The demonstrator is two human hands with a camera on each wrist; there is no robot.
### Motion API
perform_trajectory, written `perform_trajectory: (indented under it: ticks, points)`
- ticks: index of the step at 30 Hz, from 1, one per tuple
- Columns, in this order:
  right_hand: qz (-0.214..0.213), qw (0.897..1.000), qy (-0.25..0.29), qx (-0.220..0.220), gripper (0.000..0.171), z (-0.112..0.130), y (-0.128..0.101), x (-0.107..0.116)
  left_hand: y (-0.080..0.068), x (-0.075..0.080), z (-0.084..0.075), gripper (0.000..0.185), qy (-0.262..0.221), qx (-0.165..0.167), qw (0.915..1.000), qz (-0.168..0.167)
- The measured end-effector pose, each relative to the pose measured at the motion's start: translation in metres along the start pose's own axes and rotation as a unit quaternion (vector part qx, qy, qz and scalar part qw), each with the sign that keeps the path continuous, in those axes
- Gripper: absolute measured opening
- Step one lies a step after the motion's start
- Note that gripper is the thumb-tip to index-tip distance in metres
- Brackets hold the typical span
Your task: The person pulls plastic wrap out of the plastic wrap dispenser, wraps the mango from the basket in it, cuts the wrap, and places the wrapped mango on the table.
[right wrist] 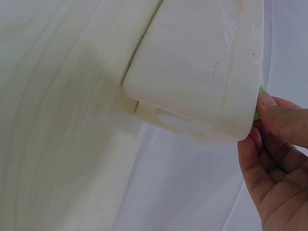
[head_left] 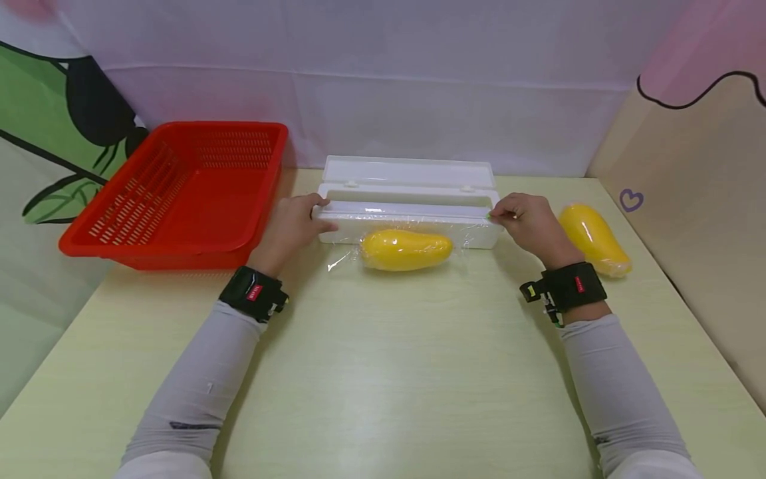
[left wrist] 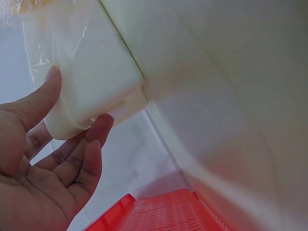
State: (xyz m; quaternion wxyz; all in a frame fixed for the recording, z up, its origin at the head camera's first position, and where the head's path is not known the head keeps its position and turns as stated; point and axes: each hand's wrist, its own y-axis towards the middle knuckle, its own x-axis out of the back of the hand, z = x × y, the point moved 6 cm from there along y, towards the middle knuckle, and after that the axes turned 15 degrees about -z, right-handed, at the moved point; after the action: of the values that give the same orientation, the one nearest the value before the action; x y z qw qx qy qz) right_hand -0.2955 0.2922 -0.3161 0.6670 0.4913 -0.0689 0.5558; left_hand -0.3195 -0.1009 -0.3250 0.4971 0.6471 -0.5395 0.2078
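Observation:
A white cling film dispenser point(head_left: 413, 211) stands with its lid raised at the back of the table. My left hand point(head_left: 293, 223) grips its left end, thumb on the front wall and fingers round the corner, as the left wrist view shows. At the right end my right hand point(head_left: 529, 223) pinches a small green slider point(right wrist: 258, 103) on the top edge, other fingers against the box corner. Clear film hangs down the front of the box and over a yellow mango-shaped fruit point(head_left: 407, 250), which lies on the table just before it.
On the left stands a red plastic basket point(head_left: 254, 245) with slotted walls, close beside my left hand. A second yellow fruit point(head_left: 592, 239), wrapped in film, lies right of my right wrist. A cloth-covered wall point(head_left: 419, 120) rises behind the dispenser.

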Motion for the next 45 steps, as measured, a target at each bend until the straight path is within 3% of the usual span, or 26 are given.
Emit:
perform_trajectory:
  ticks: [15,22,28,45]
  points:
    - [-0.005,1.000,0.013,-0.001,0.008,-0.002,-0.001,-0.004,0.000,0.000,-0.002,0.055,0.017,0.009,0.9997,0.012]
    - [0.009,0.998,0.040,0.048,0.005,0.024,0.002,-0.024,0.000,-0.002,-0.001,0.055,0.017,0.006,0.9998,0.012]
    - [0.006,0.999,0.036,0.030,0.005,0.029,0.003,-0.028,0.000,-0.001,-0.002,0.056,0.019,0.010,0.9997,0.008]
    - [0.002,0.999,0.032,0.038,0.005,0.032,0.004,-0.030,0.000,-0.001,-0.003,0.056,0.027,0.011,0.9995,0.009]
